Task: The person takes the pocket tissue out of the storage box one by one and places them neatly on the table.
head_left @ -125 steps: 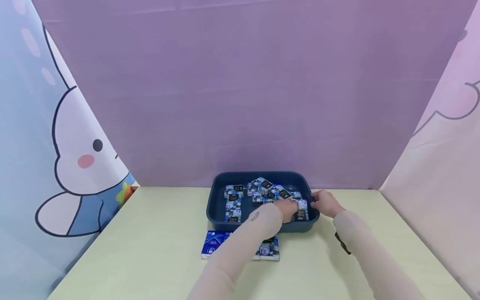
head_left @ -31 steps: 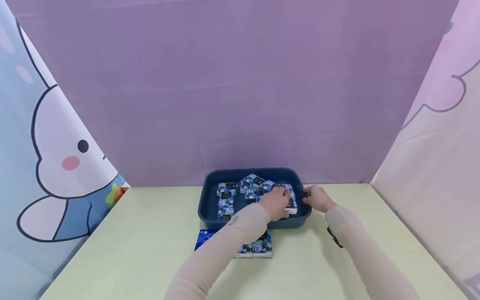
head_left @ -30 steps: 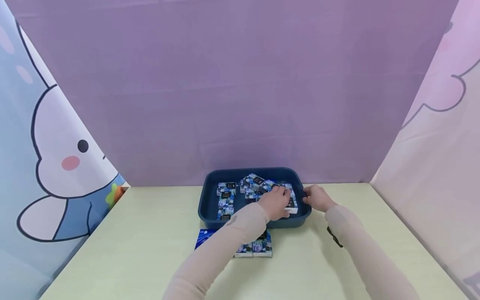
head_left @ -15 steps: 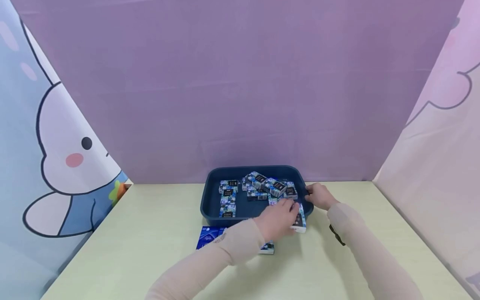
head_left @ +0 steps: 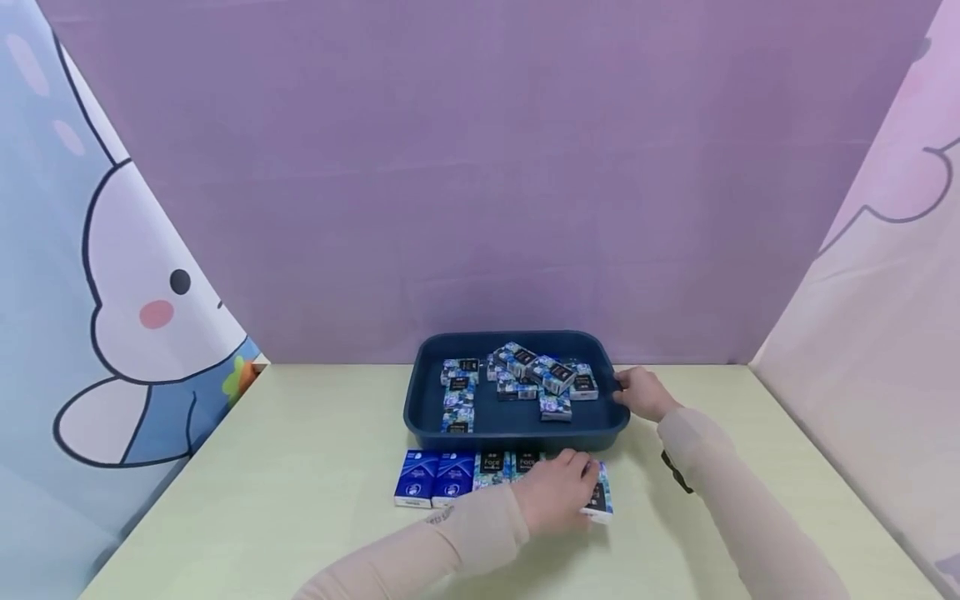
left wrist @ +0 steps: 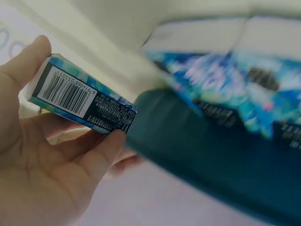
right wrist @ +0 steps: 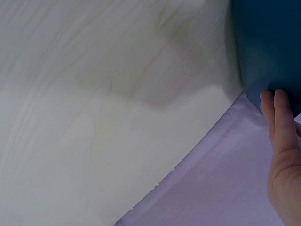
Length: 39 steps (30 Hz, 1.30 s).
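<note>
Packet (head_left: 598,498) is pinched by left hand (head_left: 558,492) in front of tray (head_left: 517,440), itself touched, presumably for steadiness, by straight-fingered right hand (head_left: 648,394).

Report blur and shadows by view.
Left wrist: blurred blue floral rectangular packs at right, but a sharp barcode on the matching pack in the left hand; right wrist: dim, a soft shadow across the pale flat tabletop; head: faint shadow beside the right beige fabric sleeve.

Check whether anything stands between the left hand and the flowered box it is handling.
Nothing visible does: in the left wrist view, the left hand pinches the flowered box directly, its fingers touching it.
</note>
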Motion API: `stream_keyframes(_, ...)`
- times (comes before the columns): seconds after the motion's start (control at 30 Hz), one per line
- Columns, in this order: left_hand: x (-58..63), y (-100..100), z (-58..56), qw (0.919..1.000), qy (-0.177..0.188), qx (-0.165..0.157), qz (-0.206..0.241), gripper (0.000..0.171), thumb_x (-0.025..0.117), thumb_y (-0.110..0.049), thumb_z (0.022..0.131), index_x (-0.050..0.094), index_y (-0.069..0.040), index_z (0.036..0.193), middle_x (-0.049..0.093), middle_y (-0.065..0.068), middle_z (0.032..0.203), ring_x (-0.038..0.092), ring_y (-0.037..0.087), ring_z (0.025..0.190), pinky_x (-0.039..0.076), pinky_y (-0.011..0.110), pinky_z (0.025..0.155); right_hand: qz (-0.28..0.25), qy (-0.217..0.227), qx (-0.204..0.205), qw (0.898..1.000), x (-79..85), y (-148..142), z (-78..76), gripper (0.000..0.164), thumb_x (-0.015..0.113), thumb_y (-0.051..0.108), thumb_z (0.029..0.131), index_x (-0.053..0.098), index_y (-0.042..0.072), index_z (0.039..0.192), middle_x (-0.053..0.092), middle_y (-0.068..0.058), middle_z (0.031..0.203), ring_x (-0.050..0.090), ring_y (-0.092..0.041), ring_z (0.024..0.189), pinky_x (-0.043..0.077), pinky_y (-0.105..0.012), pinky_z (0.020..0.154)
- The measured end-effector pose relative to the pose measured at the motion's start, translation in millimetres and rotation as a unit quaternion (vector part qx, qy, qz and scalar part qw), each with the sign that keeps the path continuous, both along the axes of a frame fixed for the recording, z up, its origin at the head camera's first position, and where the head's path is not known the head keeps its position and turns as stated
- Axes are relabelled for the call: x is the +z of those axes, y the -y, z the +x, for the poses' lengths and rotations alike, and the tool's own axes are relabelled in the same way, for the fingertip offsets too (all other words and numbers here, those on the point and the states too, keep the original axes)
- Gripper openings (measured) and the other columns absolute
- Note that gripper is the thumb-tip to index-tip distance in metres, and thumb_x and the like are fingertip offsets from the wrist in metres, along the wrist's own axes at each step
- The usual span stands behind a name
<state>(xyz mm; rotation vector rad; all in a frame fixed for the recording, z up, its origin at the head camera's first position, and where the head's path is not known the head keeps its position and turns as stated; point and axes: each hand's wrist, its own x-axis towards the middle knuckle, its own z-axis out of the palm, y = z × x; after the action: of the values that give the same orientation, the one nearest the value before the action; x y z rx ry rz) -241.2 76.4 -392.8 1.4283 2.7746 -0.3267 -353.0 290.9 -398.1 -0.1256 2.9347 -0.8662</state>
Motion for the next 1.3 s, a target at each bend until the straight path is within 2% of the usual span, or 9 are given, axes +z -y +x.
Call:
stream_keyframes(0.27, -18.0, -1.9, -6.7, 0.9995, 0.000, 0.032, -0.009, 0.070, 0.058, -0.053, 0.083, 0.040, -0.013, 0.139, 0.045, 0.000, 0.135, 0.045, 0.012, 0.117, 0.045, 0.023, 0.093, -0.006, 0.002, 0.000, 1.000, -1.9, 0.7, -0.4, 0.042, 0.051, 0.000, 0.087, 0.044, -0.020, 0.123, 0.055, -0.034, 0.114, 0.060, -0.039, 0.101, 0.050, -0.047, 0.084)
stream_keyframes(0.6, -29.6, -4.0, -12.4, 0.9987, -0.014, 0.045, -0.022, 0.068, 0.057, -0.052, 0.084, 0.042, -0.014, 0.138, 0.047, 0.000, 0.131, 0.046, 0.012, 0.115, 0.046, 0.022, 0.090, -0.001, -0.012, 0.002, 1.000, -4.2, -0.5, -0.5, 0.044, 0.053, 0.001, 0.086, 0.044, -0.021, 0.122, 0.054, -0.035, 0.116, 0.056, -0.041, 0.107, 0.049, -0.047, 0.087)
stream_keyframes(0.97, -45.4, -2.9, -15.1, 0.9956, -0.070, 0.051, -0.038, 0.070, 0.050, -0.058, 0.085, 0.040, -0.015, 0.139, 0.044, 0.000, 0.138, 0.044, 0.014, 0.124, 0.044, 0.023, 0.095, -0.011, -0.003, 0.000, 1.000, -1.5, 0.7, -1.0, 0.043, 0.052, 0.001, 0.087, 0.043, -0.021, 0.123, 0.054, -0.035, 0.116, 0.058, -0.040, 0.104, 0.049, -0.047, 0.086)
stream_keyframes(1.13, -47.8, -1.8, -13.2, 0.9924, -0.102, 0.048, -0.048, 0.068, 0.047, -0.058, 0.086, 0.041, -0.015, 0.139, 0.042, -0.001, 0.141, 0.044, 0.013, 0.125, 0.043, 0.023, 0.097, -0.014, 0.007, -0.006, 1.000, -1.6, 0.5, -0.9, 0.043, 0.051, 0.000, 0.087, 0.042, -0.021, 0.124, 0.053, -0.035, 0.116, 0.058, -0.041, 0.103, 0.049, -0.048, 0.086)
stream_keyframes(1.3, -48.4, -2.1, -10.0, 0.9890, -0.119, 0.056, -0.068, 0.062, 0.044, -0.054, 0.090, 0.040, -0.016, 0.139, 0.040, -0.001, 0.142, 0.043, 0.013, 0.127, 0.042, 0.022, 0.098, -0.014, 0.003, -0.008, 1.000, -2.9, 0.4, -1.4, 0.044, 0.051, 0.001, 0.087, 0.042, -0.021, 0.124, 0.053, -0.035, 0.117, 0.058, -0.041, 0.104, 0.049, -0.047, 0.086)
